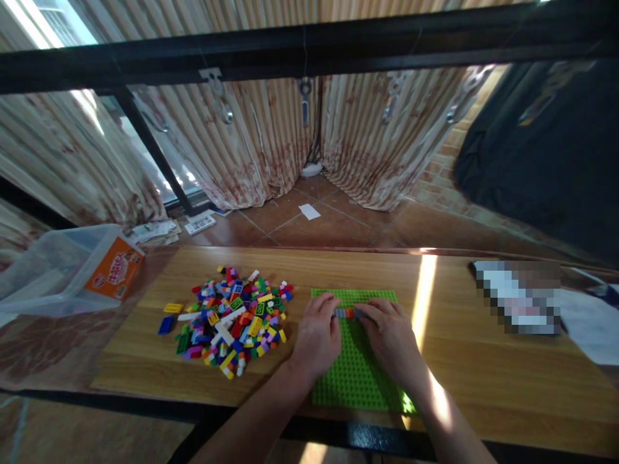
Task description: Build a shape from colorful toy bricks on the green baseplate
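Note:
A short row of grey and orange toy bricks (345, 313) runs across the upper part of a green studded baseplate (358, 386). At the left end of this row, my left hand (316, 332) is closed, thumb and fingers together on the bricks. Its opposite end lies under the bent fingers of my right hand (391, 327), which pinch a grey brick there. My fingers hide both ends of the row. Whether the bricks are pressed onto the studs I cannot tell.
A loose pile of many-coloured bricks (236, 319) spreads over the wooden table (464, 380) on the left. Beyond its left edge stands a clear plastic bin (53, 277). A phone-like, blurred-out object (517, 296) and white paper (587, 322) lie at the right.

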The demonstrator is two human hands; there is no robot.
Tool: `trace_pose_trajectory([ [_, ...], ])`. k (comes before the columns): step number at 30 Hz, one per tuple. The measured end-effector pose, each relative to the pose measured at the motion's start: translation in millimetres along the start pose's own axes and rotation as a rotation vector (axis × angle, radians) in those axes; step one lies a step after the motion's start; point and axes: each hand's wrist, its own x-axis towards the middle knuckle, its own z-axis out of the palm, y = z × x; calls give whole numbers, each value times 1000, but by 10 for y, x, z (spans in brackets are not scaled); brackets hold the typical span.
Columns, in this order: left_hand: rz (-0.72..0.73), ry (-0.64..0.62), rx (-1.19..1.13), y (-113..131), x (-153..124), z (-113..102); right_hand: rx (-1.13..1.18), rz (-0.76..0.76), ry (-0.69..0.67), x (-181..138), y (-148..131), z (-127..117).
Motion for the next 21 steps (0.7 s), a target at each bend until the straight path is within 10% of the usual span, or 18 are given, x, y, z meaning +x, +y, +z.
trace_pose_trajectory([
  [21,129,-135,201,172,-67,-22,-22,33,12,-4,143,-121],
])
